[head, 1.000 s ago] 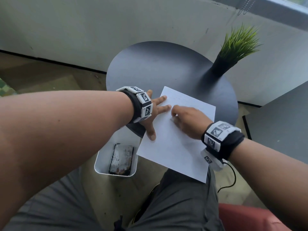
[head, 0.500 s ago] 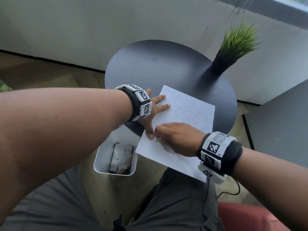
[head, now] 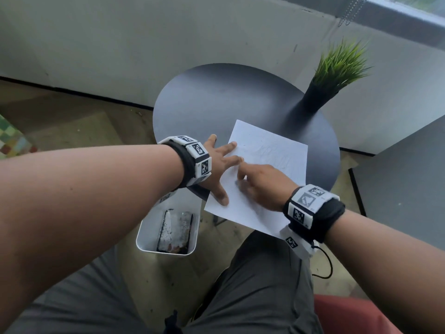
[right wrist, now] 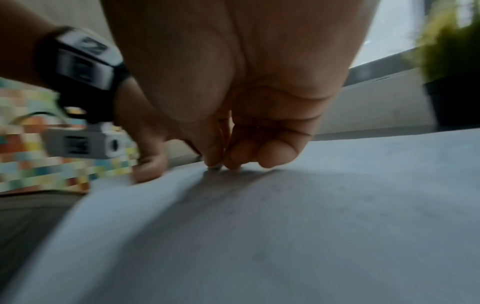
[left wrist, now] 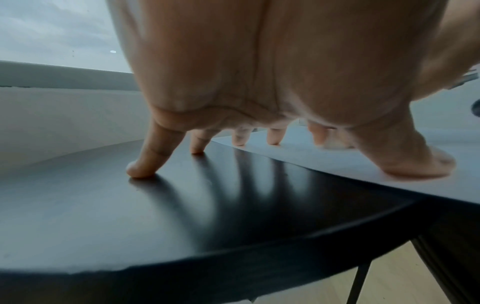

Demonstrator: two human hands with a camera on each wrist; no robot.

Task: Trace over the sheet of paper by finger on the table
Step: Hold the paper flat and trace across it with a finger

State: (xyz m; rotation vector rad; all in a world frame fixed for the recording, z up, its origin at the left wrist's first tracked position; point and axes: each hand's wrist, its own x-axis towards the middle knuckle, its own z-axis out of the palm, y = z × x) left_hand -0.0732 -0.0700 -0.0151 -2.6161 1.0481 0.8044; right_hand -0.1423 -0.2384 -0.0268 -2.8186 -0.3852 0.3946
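A white sheet of paper with faint scribbles lies on the round dark table, its near part hanging over the edge. My left hand is spread flat; thumb and two fingers press the sheet's left edge, the others rest on the table. My right hand is on the sheet with its index fingertip touching the paper beside my left index finger; its other fingers are curled. In the left wrist view my left hand presses the paper and table. The right wrist view shows my right hand on the paper.
A grass-like plant in a black pot stands at the table's far right. A white bin with a dark flat object inside sits on the floor below my left wrist. A grey surface lies to the right.
My right hand slid from the sheet's middle down toward my left thumb, then back up a little, with the index finger now extended. The left hand and paper stayed put.
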